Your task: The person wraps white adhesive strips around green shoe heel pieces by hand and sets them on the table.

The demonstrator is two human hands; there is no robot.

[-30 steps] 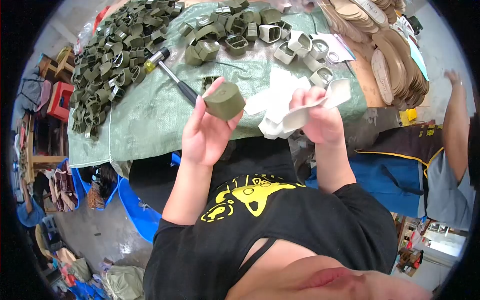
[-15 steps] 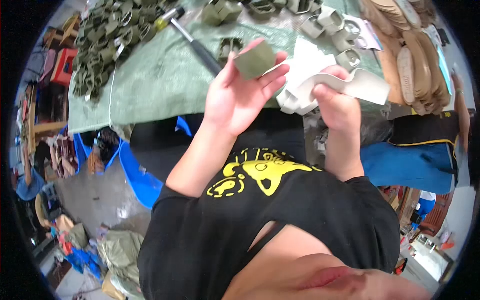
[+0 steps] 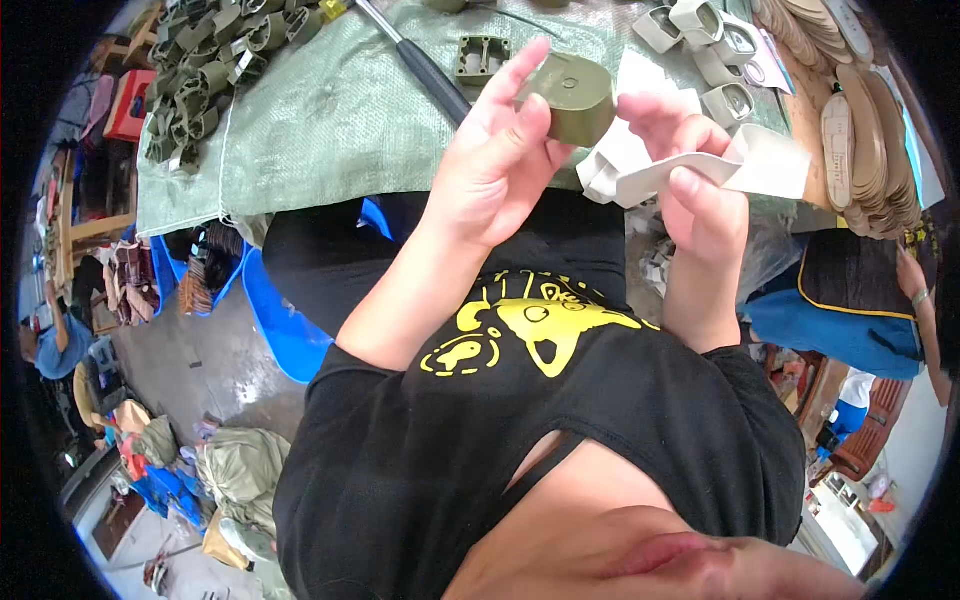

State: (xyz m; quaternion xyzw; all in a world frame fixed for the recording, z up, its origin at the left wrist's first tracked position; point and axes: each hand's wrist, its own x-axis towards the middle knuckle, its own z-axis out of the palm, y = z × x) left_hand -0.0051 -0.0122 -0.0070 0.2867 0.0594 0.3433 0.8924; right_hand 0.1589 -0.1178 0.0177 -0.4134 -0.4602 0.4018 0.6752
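My left hand [image 3: 490,175] grips an olive-green shoe heel [image 3: 580,105], its smooth, rounded face turned up. A white, flexible strip [image 3: 695,165] is pinched between the thumb and fingers of my right hand [image 3: 708,210]; its free end curls out to the right. The right fingertips reach the heel's right edge. Behind my hands, more white strips [image 3: 652,76] lie on the table. A hollow green heel [image 3: 482,58] rests on the cover beyond my left hand, next to a black-handled hammer [image 3: 432,82].
A woven green sheet [image 3: 320,130] covers the table. Piled green heels [image 3: 190,105] lie at the left, white-sided heels [image 3: 728,100] at the right. Stacked tan insoles [image 3: 870,150] sit along the right edge. Another person's arm [image 3: 918,285] shows at far right.
My left hand has turned the heel and closed its fingers on it. The right hand, still with the strip, has brought its fingertips to the heel. The view has shifted slightly.
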